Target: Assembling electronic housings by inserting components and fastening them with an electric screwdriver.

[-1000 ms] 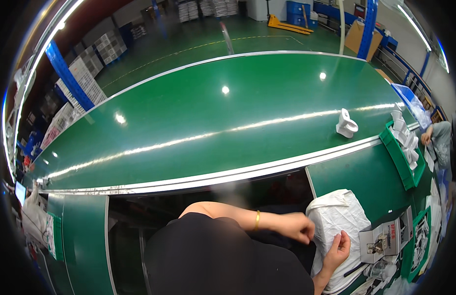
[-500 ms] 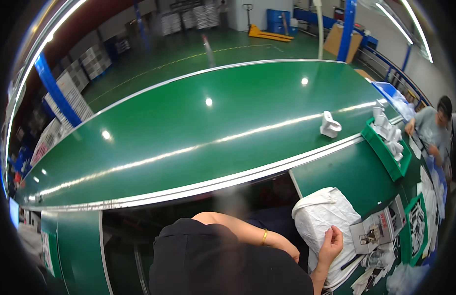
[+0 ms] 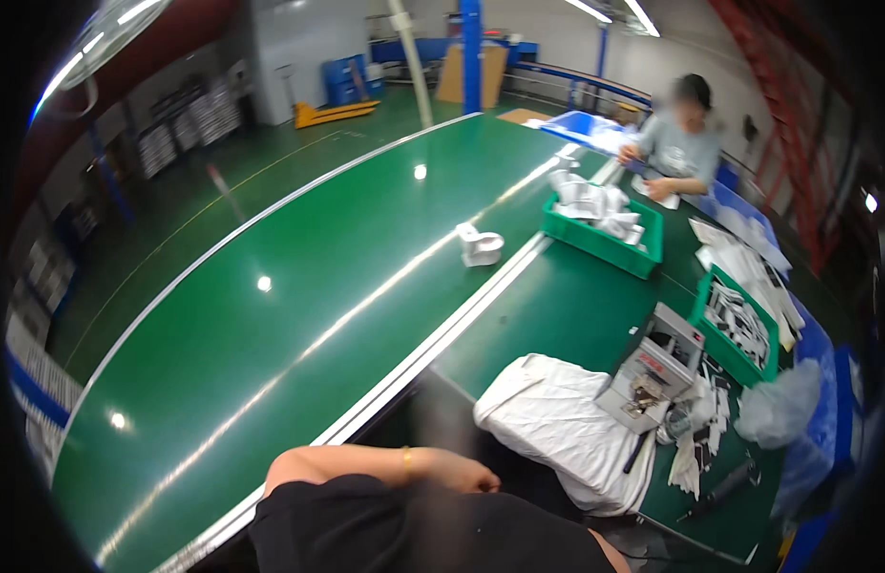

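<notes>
My left hand [image 3: 467, 473], with a gold bracelet at the wrist, is held in front of my body with its fingers curled in. I see nothing in it. To its right lies a bulky thing draped in white cloth [image 3: 567, 420] at the bench edge. Of my right arm, only a bit of bare forearm [image 3: 610, 552] shows at the lower edge; the hand is out of view. A small grey machine [image 3: 653, 372] with an open front stands against the far right of the cloth, a black handle lying below it.
A white moulded part [image 3: 481, 246] rests on the long green table [image 3: 366, 248]. Green bins hold white moulded parts [image 3: 600, 205] and small strips [image 3: 738, 325]. A clear plastic bag [image 3: 779, 409] and a dark tool [image 3: 724, 492] lie right. A co-worker [image 3: 686, 143] handles something white.
The view has swung to the right, bringing the co-worker and the bins further in. My right hand, which was raised over the white cloth, has dropped out of view. My left hand stays curled near my body.
</notes>
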The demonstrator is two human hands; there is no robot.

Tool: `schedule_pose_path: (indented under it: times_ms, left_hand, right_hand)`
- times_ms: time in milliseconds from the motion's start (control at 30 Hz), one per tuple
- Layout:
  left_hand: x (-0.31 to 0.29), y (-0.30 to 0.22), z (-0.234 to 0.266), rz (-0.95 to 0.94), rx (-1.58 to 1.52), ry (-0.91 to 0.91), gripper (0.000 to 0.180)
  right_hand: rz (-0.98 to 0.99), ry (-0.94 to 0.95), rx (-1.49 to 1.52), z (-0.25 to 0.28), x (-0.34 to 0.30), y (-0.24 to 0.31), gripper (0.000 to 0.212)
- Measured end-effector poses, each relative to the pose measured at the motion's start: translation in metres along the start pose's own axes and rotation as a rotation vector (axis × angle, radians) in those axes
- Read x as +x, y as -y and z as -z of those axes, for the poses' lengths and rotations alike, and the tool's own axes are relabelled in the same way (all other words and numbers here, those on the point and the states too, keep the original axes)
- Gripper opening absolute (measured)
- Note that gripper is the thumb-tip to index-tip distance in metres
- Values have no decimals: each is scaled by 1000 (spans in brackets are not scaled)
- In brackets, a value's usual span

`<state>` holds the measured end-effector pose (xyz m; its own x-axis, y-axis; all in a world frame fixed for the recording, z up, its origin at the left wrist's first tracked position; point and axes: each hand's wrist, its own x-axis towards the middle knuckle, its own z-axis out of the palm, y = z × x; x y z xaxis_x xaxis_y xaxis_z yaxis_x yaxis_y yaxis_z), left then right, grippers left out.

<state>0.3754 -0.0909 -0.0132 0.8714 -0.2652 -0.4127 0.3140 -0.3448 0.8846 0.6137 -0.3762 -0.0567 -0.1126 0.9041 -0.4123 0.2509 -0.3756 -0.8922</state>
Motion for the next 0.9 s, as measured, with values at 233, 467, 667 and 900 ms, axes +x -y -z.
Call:
schedule_pose_path:
  times_ms: [233,467,667,900]
  left_hand:
    - [-3,-1,1,47,-132,34,29]
    - [14,-15,1,118,-310,-3,37]
    - [4,-10,11,193,-226,54,36]
    - [9,7,3,135,-230,93,40]
  right_hand:
    - [-68,27,101,7,-39,109,34]
    - [-78,-163,394,-3,-16,124,27]
    - [-231,15,519,0,14,81,25]
    - [-244,-8,484,-2,20,78,22]
